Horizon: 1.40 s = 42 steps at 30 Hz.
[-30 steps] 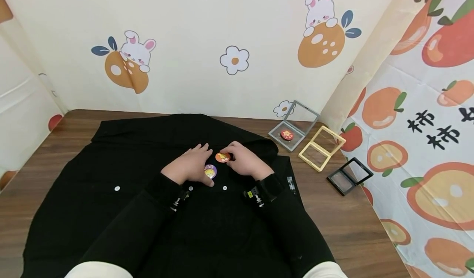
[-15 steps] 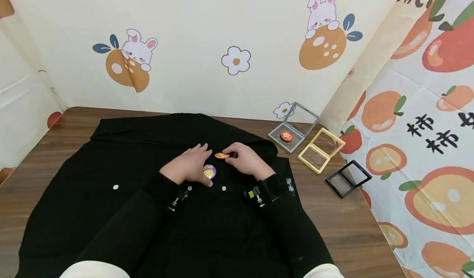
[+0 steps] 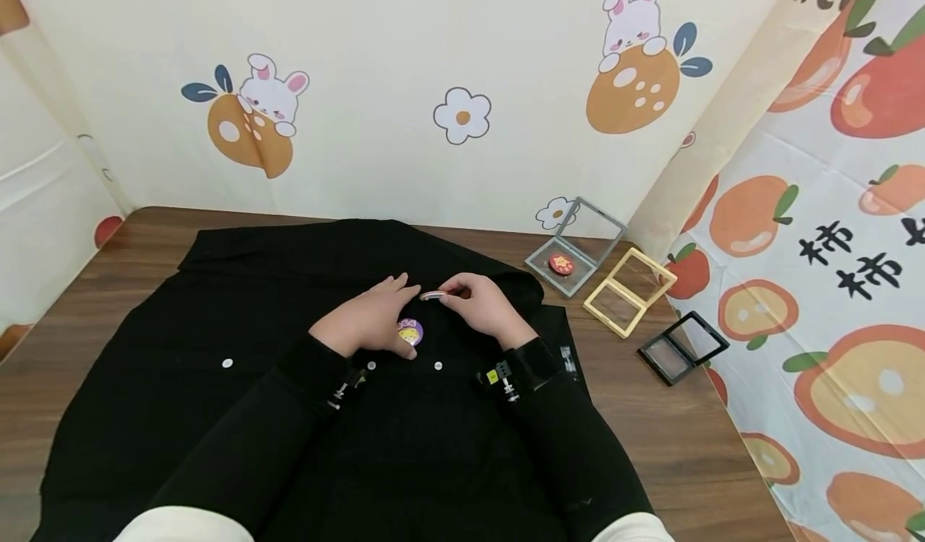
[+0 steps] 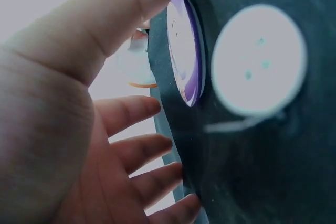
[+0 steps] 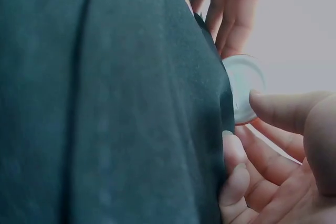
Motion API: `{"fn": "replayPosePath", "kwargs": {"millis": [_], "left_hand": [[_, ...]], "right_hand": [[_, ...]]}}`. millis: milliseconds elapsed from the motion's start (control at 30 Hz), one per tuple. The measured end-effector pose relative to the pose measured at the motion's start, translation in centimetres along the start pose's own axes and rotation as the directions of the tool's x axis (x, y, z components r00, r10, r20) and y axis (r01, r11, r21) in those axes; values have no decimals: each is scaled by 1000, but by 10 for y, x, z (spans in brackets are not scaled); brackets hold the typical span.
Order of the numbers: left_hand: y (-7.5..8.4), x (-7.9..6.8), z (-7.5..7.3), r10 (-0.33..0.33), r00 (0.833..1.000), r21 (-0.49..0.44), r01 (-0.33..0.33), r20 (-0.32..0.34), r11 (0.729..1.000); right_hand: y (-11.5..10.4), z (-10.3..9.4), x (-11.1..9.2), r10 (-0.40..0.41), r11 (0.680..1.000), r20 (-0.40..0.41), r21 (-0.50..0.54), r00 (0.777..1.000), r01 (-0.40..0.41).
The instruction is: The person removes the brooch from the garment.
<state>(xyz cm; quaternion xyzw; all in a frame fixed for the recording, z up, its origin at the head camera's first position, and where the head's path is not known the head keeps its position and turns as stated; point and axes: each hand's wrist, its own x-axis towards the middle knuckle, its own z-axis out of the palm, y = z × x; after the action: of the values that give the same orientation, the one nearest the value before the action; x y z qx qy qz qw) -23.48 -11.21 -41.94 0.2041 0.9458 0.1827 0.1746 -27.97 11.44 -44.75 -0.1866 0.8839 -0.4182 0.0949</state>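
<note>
A black shirt with white buttons lies spread on the wooden table. My left hand rests on it with straight, spread fingers. Between its thumb and fingers a round purple pin badge with a yellow figure lies on the cloth; in the left wrist view that badge shows edge-on beside a white shirt button. My right hand pinches a second badge, stood up on its edge. Its pale back faces the thumb in the right wrist view; an orange rim shows.
At the right stand three open clear-lidded cases: a grey one with a red badge in it, a yellow one and a black one. A patterned cloth wall rises behind the table.
My right hand has tipped the orange badge from face-up to on edge, so its front is no longer seen in the head view. My left hand has stayed in place.
</note>
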Motion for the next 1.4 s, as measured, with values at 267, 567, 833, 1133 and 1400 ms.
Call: {"fn": "replayPosePath", "kwargs": {"millis": [267,567,833,1133,1400], "left_hand": [[-2,-8,-6,10,1000,-55,-10,6,998],[6,-11,-11,76,997,-85,-77,-16,993],[13,-12,-13,136,990,-103,-140,-47,985],[16,-8,-11,144,989,-60,-145,-21,988],[12,-6,-11,130,991,-61,-132,-44,989]], "right_hand": [[1,4,-4,10,1000,5,27,1000,-10],[6,1,-1,-1,996,-4,89,1000,1],[9,-3,2,6,990,4,138,1000,-7],[12,-3,2,12,988,30,151,999,-17],[10,-3,2,-9,987,13,162,1000,7]]}}
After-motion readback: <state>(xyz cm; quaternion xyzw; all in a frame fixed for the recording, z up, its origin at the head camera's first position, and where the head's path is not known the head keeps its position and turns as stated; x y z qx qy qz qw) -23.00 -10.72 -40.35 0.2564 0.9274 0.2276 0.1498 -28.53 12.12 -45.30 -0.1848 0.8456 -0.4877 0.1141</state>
